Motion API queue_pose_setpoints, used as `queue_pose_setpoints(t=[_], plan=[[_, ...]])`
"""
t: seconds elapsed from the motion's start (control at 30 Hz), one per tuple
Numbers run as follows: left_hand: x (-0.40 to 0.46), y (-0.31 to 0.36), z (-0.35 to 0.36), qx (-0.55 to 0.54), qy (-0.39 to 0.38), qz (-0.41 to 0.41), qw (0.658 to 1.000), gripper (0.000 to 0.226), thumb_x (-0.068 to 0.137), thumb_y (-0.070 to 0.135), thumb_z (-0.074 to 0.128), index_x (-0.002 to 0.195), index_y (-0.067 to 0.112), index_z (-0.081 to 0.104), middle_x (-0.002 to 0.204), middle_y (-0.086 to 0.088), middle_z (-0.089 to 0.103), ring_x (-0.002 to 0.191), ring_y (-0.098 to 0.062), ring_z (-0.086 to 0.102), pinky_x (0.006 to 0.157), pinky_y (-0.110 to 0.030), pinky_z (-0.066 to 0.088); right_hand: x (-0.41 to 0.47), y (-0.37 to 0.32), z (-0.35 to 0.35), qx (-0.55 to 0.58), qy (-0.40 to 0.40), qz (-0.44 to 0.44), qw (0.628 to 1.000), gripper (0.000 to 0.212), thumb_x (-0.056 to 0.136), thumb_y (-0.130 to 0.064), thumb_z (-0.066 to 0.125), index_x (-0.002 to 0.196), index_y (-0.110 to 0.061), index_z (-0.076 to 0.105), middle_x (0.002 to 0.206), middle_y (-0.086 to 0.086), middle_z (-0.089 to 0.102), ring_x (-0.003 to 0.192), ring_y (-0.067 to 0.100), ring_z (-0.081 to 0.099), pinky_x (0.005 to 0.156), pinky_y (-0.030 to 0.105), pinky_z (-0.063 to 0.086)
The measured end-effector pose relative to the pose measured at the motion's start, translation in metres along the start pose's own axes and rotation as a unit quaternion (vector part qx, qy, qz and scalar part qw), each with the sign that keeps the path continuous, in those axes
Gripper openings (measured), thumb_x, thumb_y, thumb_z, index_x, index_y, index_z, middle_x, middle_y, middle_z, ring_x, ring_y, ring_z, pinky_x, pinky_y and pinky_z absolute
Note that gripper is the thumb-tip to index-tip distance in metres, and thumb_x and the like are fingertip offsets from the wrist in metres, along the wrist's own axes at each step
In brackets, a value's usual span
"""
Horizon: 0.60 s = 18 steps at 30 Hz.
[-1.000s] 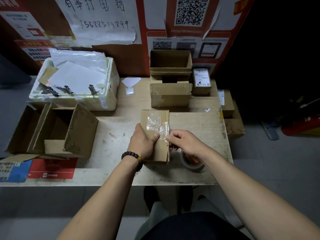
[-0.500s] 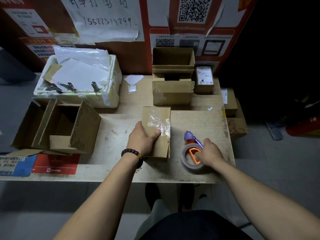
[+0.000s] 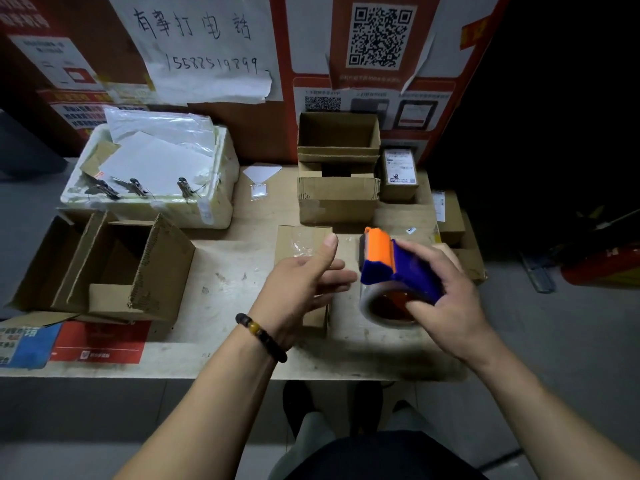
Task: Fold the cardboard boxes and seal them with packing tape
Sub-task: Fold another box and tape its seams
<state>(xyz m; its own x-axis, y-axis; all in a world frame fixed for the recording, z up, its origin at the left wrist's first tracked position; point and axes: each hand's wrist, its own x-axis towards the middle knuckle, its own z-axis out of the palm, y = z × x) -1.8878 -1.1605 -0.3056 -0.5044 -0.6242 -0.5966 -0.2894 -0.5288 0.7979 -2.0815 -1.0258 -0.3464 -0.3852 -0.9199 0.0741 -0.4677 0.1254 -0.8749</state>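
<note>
The small cardboard box point(image 3: 303, 241) lies flat on the counter point(image 3: 225, 271), partly under the left hand point(image 3: 299, 282), whose fingers are spread loose above it. At three o'clock from the box, the right hand point(image 3: 446, 296) grips the tape dispenser point(image 3: 391, 271), raised off the counter.

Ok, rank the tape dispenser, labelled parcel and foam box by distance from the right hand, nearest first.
1. Tape dispenser, gripped in the right hand itself.
2. Labelled parcel, beyond it at the table's back.
3. Foam box, far across at back left.
</note>
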Motion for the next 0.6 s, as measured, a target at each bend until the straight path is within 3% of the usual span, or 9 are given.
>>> queue_pose_setpoints(t=[0.13,0.2,0.27,0.3,0.33,0.4,0.47,0.6], plan=[[-0.004,0.003,-0.001,-0.044,-0.002,0.003,0.999,0.055,0.088,0.058,0.068,0.101,0.006,0.077,0.096,-0.011,0.079,0.085,-0.015,0.074,0.083,-0.034,0.054,0.0,-0.001,-0.006,-0.131,-0.008,-0.114,0.985,0.091,0.067,0.011,0.071,0.145,-0.032,0.055,0.123,-0.003,0.048,0.11,0.013,0.051,0.086,0.025,0.051],[-0.003,-0.002,-0.001,0.077,0.025,0.096,0.992,0.043,0.095,0.049,0.065,0.084,0.009,0.075,0.079,-0.003,0.075,0.074,-0.007,0.066,0.078,-0.03,0.052,0.002,0.0,-0.007,-0.209,-0.016,-0.179,0.961,0.079,0.072,0.002,0.071,0.146,-0.022,0.055,0.123,0.005,0.048,0.109,0.018,0.05,0.083,0.03,0.053],[-0.005,-0.005,0.0,0.292,0.074,0.193,0.934,0.044,0.103,0.044,0.054,0.071,0.017,0.065,0.063,0.006,0.06,0.062,-0.002,0.052,0.064,-0.024,0.042,0.003,0.004,-0.007,-0.257,-0.02,-0.216,0.942,0.076,0.074,0.002,0.074,0.146,-0.017,0.056,0.122,0.009,0.047,0.108,0.022,0.05,0.08,0.035,0.054],[-0.006,-0.005,0.002,0.327,0.09,0.214,0.916,0.043,0.105,0.044,0.051,0.069,0.02,0.061,0.061,0.006,0.057,0.062,-0.002,0.051,0.061,-0.022,0.038,0.004,0.005,-0.007,-0.258,-0.019,-0.216,0.941,0.078,0.074,0.004,0.076,0.146,-0.016,0.055,0.123,0.01,0.046,0.109,0.022,0.049,0.081,0.035,0.054],[-0.008,-0.006,0.002,0.302,0.087,0.218,0.924,0.042,0.105,0.043,0.052,0.071,0.021,0.064,0.064,0.005,0.06,0.064,-0.001,0.054,0.062,-0.021,0.041,0.003,0.006,-0.007,-0.249,-0.019,-0.207,0.946,0.081,0.073,0.006,0.078,0.147,-0.017,0.055,0.125,0.01,0.046,0.111,0.02,0.048,0.083,0.031,0.053],[-0.008,-0.004,0.003,0.111,0.061,0.164,0.978,0.037,0.102,0.04,0.058,0.083,0.015,0.077,0.074,0.001,0.073,0.072,-0.003,0.065,0.071,-0.021,0.052,0.003,0.007,-0.007,-0.223,-0.02,-0.189,0.956,0.083,0.073,0.006,0.079,0.148,-0.017,0.053,0.128,0.009,0.045,0.115,0.016,0.045,0.087,0.024,0.049],[-0.004,-0.007,0.002,0.021,0.063,0.114,0.991,0.032,0.1,0.034,0.065,0.081,0.011,0.078,0.069,0.003,0.071,0.066,-0.006,0.062,0.072,-0.027,0.051,0.003,0.007,-0.007,-0.215,-0.026,-0.187,0.958,0.081,0.075,0.004,0.076,0.149,-0.017,0.052,0.128,0.008,0.044,0.115,0.016,0.045,0.086,0.024,0.051],[0.003,-0.019,0.004,0.206,0.149,0.16,0.954,0.032,0.1,0.036,0.065,0.072,0.022,0.074,0.064,0.013,0.068,0.063,-0.001,0.059,0.066,-0.026,0.045,0.005,0.005,-0.004,-0.231,-0.033,-0.201,0.952,0.077,0.077,-0.002,0.07,0.15,-0.017,0.051,0.125,0.008,0.046,0.112,0.018,0.047,0.083,0.034,0.055]])
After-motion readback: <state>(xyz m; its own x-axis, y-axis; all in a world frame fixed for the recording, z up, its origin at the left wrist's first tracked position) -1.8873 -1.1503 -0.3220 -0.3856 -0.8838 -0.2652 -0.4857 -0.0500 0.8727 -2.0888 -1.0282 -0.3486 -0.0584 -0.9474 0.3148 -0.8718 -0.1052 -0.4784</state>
